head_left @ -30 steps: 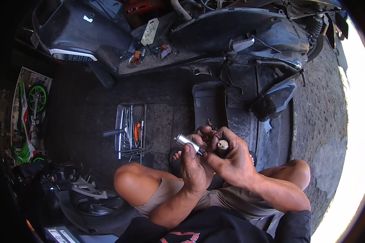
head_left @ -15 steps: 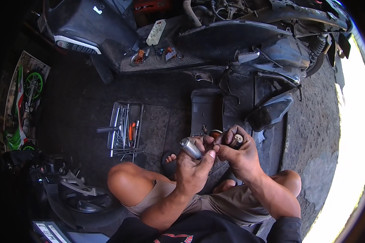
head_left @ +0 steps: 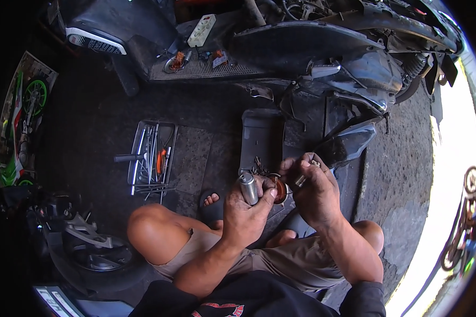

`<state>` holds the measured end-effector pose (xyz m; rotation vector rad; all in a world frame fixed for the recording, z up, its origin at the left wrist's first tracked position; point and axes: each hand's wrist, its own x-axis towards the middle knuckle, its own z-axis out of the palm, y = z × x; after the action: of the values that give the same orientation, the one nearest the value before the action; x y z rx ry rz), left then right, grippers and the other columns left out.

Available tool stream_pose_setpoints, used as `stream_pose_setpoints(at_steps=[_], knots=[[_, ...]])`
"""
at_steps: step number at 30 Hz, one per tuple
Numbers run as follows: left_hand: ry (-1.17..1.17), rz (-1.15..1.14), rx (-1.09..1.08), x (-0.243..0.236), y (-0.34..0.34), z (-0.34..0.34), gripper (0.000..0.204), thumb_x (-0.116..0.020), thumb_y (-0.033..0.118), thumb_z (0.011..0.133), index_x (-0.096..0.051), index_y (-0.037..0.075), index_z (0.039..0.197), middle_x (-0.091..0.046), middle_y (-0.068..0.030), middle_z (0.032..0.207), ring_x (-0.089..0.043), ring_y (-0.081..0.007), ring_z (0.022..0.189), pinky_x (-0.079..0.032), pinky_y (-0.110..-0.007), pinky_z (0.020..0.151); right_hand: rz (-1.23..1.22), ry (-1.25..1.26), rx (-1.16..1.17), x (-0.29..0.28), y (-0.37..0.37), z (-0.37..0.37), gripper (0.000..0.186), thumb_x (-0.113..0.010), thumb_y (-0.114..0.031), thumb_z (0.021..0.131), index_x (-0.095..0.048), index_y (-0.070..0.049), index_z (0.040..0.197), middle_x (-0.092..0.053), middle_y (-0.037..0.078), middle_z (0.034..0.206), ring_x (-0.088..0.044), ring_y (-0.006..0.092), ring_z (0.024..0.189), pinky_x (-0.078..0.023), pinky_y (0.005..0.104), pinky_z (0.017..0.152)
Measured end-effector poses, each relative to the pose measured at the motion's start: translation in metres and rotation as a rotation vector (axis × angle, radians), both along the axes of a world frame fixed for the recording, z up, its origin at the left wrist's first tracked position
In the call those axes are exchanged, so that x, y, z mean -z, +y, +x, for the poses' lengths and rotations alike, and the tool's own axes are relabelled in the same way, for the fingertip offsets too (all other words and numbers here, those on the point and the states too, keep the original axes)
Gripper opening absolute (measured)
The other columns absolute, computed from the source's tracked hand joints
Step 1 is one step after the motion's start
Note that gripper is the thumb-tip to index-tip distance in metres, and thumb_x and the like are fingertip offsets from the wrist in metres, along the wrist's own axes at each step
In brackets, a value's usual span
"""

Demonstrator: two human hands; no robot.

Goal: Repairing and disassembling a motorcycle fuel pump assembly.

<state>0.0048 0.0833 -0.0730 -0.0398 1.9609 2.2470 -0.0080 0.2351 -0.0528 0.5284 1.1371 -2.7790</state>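
Observation:
My left hand (head_left: 242,214) is closed around a silver metal cylinder (head_left: 248,190), which stands nearly upright with its round end up. My right hand (head_left: 322,201) grips a smaller metal cylindrical part (head_left: 301,180) between thumb and fingers; the fingers partly cover it. A gap separates the two hands. Behind that gap shows a round orange-brown object (head_left: 282,193), partly hidden by my left fingers. Just beyond the hands lies a black plastic bin (head_left: 263,129), with small metal parts (head_left: 258,166) near its close end.
A metal tray (head_left: 173,138) of wrenches and screwdrivers lies on the floor at left. A partly stripped scooter (head_left: 301,53) stretches across the far side, with a white power strip (head_left: 201,30) on its footboard. A wheel (head_left: 103,259) is at lower left, a dark body panel (head_left: 349,145) at right.
My hands have drawn apart from where they met. The silver cylinder has tipped more upright, and the smaller part has tilted in my right hand. The whole view has shifted slightly.

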Motion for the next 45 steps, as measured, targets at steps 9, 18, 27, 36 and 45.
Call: stream_pose_setpoints(at_steps=[9, 18, 27, 36, 45], knots=[[0.04, -0.231, 0.05, -0.011, 0.0, 0.0, 0.022, -0.071, -0.001, 0.085, -0.05, 0.005, 0.082, -0.066, -0.0067, 0.084, -0.062, -0.0115, 0.074, -0.052, -0.028, 0.07, -0.086, 0.002, -0.018, 0.015, 0.01, -0.001, 0.019, -0.065, -0.022, 0.088, -0.057, -0.011, 0.102, -0.058, 0.005, 0.097, -0.054, 0.0191, 0.092, -0.042, 0.0322, 0.081], [0.066, -0.349, 0.074, -0.011, 0.002, 0.0, 0.017, -0.073, 0.002, 0.083, -0.056, 0.004, 0.083, -0.065, -0.0034, 0.077, -0.06, -0.0088, 0.066, -0.05, -0.029, 0.061, -0.221, 0.023, -0.072, 0.017, 0.005, -0.002, 0.018, -0.058, -0.027, 0.096, -0.054, -0.01, 0.102, -0.052, 0.007, 0.093, -0.054, 0.0229, 0.094, -0.045, 0.0388, 0.085], [0.078, -0.329, 0.058, -0.008, 0.005, -0.002, 0.013, -0.073, 0.004, 0.083, -0.061, 0.004, 0.088, -0.067, -0.006, 0.078, -0.062, -0.0113, 0.066, -0.051, -0.029, 0.063, -0.293, 0.009, -0.099, 0.023, 0.006, -0.005, 0.022, -0.058, -0.033, 0.098, -0.056, -0.011, 0.099, -0.055, 0.005, 0.089, -0.057, 0.0245, 0.097, -0.047, 0.0383, 0.085], [0.021, -0.315, 0.123, -0.011, 0.003, 0.0, 0.015, -0.073, 0.005, 0.081, -0.062, 0.004, 0.091, -0.068, -0.006, 0.082, -0.064, -0.0151, 0.072, -0.05, -0.032, 0.071, -0.313, 0.022, -0.12, 0.02, 0.004, -0.002, 0.021, -0.059, -0.031, 0.096, -0.056, -0.011, 0.099, -0.056, 0.006, 0.088, -0.058, 0.026, 0.098, -0.046, 0.0401, 0.088], [0.011, -0.338, 0.137, -0.013, 0.001, -0.002, 0.015, -0.072, 0.005, 0.081, -0.061, 0.005, 0.091, -0.067, -0.0059, 0.081, -0.063, -0.0159, 0.073, -0.05, -0.033, 0.072, -0.292, 0.023, -0.135, 0.015, 0.0, -0.003, 0.021, -0.058, -0.031, 0.097, -0.055, -0.01, 0.099, -0.054, 0.005, 0.088, -0.057, 0.0253, 0.099, -0.045, 0.0394, 0.092]])
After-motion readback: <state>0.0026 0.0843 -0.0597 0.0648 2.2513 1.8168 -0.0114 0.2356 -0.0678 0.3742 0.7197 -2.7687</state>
